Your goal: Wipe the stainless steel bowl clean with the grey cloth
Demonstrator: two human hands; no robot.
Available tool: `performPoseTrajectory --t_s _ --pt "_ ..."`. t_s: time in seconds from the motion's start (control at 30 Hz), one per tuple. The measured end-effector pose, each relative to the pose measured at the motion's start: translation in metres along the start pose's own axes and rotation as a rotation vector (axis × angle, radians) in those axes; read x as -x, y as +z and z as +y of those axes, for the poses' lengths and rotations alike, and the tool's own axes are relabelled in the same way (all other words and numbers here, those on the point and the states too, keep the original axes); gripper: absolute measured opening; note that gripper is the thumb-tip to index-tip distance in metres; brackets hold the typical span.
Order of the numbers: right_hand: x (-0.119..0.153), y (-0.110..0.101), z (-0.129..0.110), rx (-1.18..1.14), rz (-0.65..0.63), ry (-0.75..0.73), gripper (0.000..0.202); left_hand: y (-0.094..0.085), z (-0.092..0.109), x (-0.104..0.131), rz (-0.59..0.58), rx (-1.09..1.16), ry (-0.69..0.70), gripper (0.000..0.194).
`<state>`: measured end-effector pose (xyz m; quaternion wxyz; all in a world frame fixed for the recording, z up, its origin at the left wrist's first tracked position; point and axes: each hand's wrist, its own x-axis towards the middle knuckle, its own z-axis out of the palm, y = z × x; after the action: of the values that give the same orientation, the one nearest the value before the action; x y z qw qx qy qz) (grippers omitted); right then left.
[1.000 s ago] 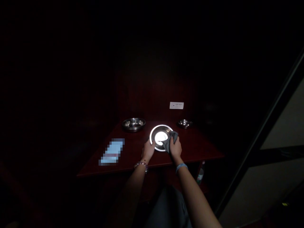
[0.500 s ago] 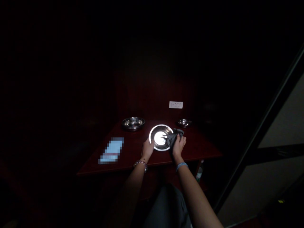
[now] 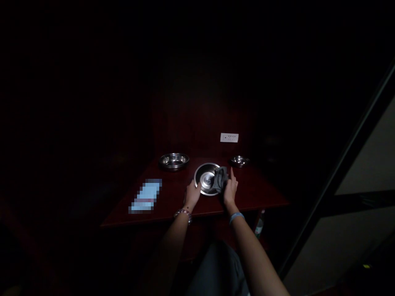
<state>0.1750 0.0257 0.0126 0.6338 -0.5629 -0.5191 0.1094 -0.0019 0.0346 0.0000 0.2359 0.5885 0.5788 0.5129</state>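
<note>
Seen from the head camera, a person's bare hands work over a dark red tabletop (image 3: 173, 195) in a dimly lit space, a steel bowl (image 3: 206, 179) between them. The left hand (image 3: 191, 196) grips the bowl at its near left rim, thumb over the edge and the other fingers mostly hidden below it. The right hand (image 3: 231, 190) is at the bowl's right side with a gray cloth (image 3: 219, 180), which covers part of the rim and inner wall. One finger of that hand points up, away from the cloth; the thumb is hidden, so how firmly the hand closes on the cloth cannot be told. The bowl, its open side facing the camera, is over the middle of the tabletop, though whether its base touches the surface is unclear.

Behind it, to the left, sits a wide basin (image 3: 173, 161); a smaller dish (image 3: 239, 161) sits back to the right, both of them shiny metal. A pale blue object (image 3: 145, 196) (blurred into blocks, its details unreadable) lies at the left of the tabletop, well apart from the bowl. A white outlet (image 3: 229, 137) is set in the dark red wall (image 3: 191, 119) behind. Beaded bracelet (image 3: 184, 213) on the left wrist, blue band (image 3: 236, 216) on the right. Below the tabletop, at right, a bottle (image 3: 259, 227) stands partly in shadow.
</note>
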Motion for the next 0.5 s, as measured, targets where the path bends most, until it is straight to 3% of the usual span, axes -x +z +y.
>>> performPoseTrajectory --t_s 0.1,0.3,0.5 --pt "0.005 0.003 -0.003 0.166 -0.055 -0.058 0.061 0.0 -0.001 -0.001 -0.001 -0.035 -0.042 0.033" --pt "0.015 0.016 -0.009 0.611 -0.356 -0.35 0.054 -0.001 0.003 0.001 -0.014 -0.037 -0.046 0.039" --pt "0.016 0.02 -0.01 0.705 -0.433 -0.393 0.06 -0.003 0.011 0.004 -0.003 -0.034 -0.057 0.041"
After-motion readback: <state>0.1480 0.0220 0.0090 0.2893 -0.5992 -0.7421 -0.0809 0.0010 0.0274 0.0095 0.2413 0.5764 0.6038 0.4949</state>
